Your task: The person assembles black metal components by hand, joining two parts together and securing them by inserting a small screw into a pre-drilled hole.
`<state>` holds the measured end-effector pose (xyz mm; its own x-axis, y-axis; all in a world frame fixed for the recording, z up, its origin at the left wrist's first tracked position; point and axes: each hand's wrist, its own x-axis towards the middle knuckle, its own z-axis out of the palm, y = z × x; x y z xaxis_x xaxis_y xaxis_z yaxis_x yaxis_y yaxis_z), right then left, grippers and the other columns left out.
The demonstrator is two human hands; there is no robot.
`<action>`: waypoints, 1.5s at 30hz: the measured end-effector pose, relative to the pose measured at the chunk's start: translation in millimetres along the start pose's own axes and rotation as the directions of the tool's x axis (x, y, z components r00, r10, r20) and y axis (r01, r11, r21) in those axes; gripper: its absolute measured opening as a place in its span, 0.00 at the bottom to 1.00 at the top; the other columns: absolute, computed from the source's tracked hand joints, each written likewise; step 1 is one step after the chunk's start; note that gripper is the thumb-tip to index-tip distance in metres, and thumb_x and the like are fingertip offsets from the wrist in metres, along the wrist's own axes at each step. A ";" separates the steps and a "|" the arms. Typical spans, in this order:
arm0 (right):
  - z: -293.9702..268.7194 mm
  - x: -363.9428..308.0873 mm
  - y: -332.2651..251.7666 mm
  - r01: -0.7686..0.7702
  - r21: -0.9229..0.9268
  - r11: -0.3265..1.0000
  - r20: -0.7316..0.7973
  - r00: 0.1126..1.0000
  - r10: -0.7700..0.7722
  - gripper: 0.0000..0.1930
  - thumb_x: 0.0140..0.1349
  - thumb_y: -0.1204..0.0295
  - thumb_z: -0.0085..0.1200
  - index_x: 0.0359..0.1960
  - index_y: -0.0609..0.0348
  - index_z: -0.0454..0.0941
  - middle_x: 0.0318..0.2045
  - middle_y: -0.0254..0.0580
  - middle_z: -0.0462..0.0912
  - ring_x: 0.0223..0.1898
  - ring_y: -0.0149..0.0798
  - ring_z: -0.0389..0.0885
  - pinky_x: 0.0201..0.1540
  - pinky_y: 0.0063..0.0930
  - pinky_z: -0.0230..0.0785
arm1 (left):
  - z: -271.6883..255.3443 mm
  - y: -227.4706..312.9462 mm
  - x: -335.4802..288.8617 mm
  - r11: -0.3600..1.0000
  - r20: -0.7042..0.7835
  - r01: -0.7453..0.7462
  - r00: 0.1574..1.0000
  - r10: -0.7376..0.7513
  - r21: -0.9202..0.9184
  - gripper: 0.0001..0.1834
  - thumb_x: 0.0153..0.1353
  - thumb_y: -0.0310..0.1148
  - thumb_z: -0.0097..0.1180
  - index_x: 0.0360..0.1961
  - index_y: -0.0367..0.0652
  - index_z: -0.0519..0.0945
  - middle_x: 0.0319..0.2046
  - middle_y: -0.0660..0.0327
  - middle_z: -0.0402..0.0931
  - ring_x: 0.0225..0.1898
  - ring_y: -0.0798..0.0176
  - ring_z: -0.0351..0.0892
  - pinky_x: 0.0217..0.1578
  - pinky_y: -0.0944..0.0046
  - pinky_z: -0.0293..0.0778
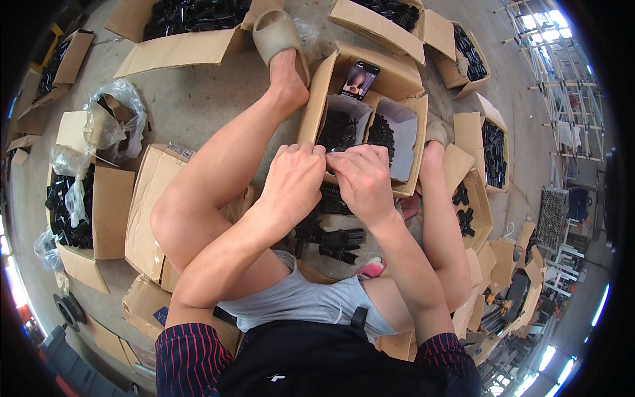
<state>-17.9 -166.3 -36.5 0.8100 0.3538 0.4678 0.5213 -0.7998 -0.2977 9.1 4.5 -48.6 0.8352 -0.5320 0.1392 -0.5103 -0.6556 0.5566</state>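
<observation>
1. Two hands at work, meeting just above the near edge of a divided cardboard box (403,142): left hand (294,178) and right hand (364,178) side by side, knuckles up, touching at the fingertips.
2. Fingers of both hands curled and pressed together around one small part (335,151) (mostly hidden, kind not clear) pinched between them.
3. Two compartments in that box, each holding small black parts (338,129); one phone (360,79) leaning upright on the box's far flap, screen lit.
4. One loose pile of black plastic pieces (334,241) on the floor between the legs, below the hands.
5. Open cartons ringed all around (at least eight), brown, most filled with black parts: one at top left (185,46), one at far left (109,212) with clear plastic bags (112,119).
6. One beige slipper (278,33) on the left foot; one small blue label on a carton flap (180,151) at the left knee.
</observation>
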 end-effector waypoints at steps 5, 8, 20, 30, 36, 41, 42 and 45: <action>2.5 -1.5 1.8 0.041 0.000 0.999 0.035 0.999 -0.041 0.10 0.50 0.75 0.63 0.36 0.56 0.83 0.35 0.32 0.84 0.41 0.36 0.79 0.48 0.34 0.65 | -0.1 0.7 1.1 1.000 0.022 0.002 1.000 -0.002 -0.029 0.16 0.49 0.18 0.60 0.42 0.32 0.79 0.33 0.46 0.80 0.39 0.42 0.80 0.44 0.48 0.75; 0.9 0.5 -1.5 0.045 -0.047 0.998 0.049 0.998 -0.043 0.10 0.49 0.75 0.63 0.35 0.57 0.82 0.35 0.32 0.83 0.41 0.37 0.79 0.48 0.35 0.65 | -0.4 1.6 1.8 0.999 0.039 0.015 0.999 -0.014 -0.043 0.15 0.49 0.19 0.61 0.42 0.32 0.78 0.33 0.46 0.80 0.39 0.42 0.80 0.44 0.48 0.75; -1.2 -0.1 -6.0 -0.022 -0.007 1.000 0.059 0.998 0.022 0.10 0.47 0.78 0.64 0.34 0.59 0.82 0.35 0.34 0.83 0.41 0.40 0.78 0.48 0.36 0.66 | 0.1 2.7 2.4 0.999 0.033 0.014 0.999 -0.013 -0.033 0.16 0.50 0.19 0.61 0.42 0.32 0.79 0.34 0.45 0.80 0.39 0.42 0.81 0.44 0.48 0.75; -16.1 12.3 -13.7 -0.047 -0.031 0.998 0.084 0.995 0.050 0.07 0.52 0.77 0.64 0.34 0.58 0.85 0.35 0.36 0.83 0.42 0.42 0.79 0.50 0.37 0.66 | 1.1 1.1 2.4 0.998 0.034 0.044 0.999 -0.043 -0.050 0.17 0.51 0.21 0.62 0.44 0.33 0.79 0.34 0.46 0.80 0.40 0.42 0.81 0.43 0.47 0.75; -28.0 -13.5 55.2 -0.554 0.123 0.823 -0.227 0.792 0.567 0.07 0.66 0.72 0.58 0.41 0.60 0.85 0.38 0.42 0.87 0.41 0.42 0.84 0.46 0.35 0.74 | -9.0 -2.8 9.1 0.923 0.107 0.267 0.963 -0.247 -0.278 0.17 0.60 0.29 0.63 0.50 0.33 0.82 0.39 0.46 0.83 0.39 0.47 0.82 0.44 0.55 0.77; -1.6 -80.7 150.0 -0.776 0.280 0.566 -0.125 0.555 0.823 0.10 0.68 0.69 0.57 0.44 0.58 0.86 0.37 0.45 0.89 0.38 0.39 0.87 0.43 0.32 0.77 | 1.1 -19.7 22.9 0.301 0.509 0.557 0.831 -0.225 -0.774 0.14 0.70 0.36 0.59 0.48 0.36 0.84 0.38 0.60 0.86 0.38 0.67 0.81 0.43 0.69 0.73; 6.3 -90.5 160.8 -0.813 0.211 0.543 -0.036 0.549 0.835 0.10 0.67 0.69 0.58 0.44 0.58 0.86 0.36 0.46 0.89 0.38 0.40 0.87 0.44 0.32 0.77 | -1.3 -19.2 24.4 0.172 0.546 0.576 0.816 -0.190 -0.799 0.14 0.73 0.37 0.56 0.48 0.39 0.85 0.41 0.66 0.85 0.40 0.74 0.79 0.46 0.71 0.72; 24.3 -88.6 162.6 -0.811 -0.015 0.585 0.229 0.567 0.791 0.11 0.64 0.67 0.60 0.43 0.59 0.86 0.36 0.49 0.89 0.40 0.43 0.88 0.44 0.35 0.78 | -2.3 -12.8 23.8 -0.129 0.601 0.587 0.775 -0.196 -0.799 0.15 0.72 0.38 0.57 0.51 0.40 0.83 0.43 0.64 0.85 0.44 0.72 0.80 0.49 0.70 0.73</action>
<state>1.6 -316.0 -146.5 0.9332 -0.3215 -0.1608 -0.3558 -0.7624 -0.5406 36.1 1.5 -50.5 0.6240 -0.6059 -0.4935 0.7201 0.2006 0.6642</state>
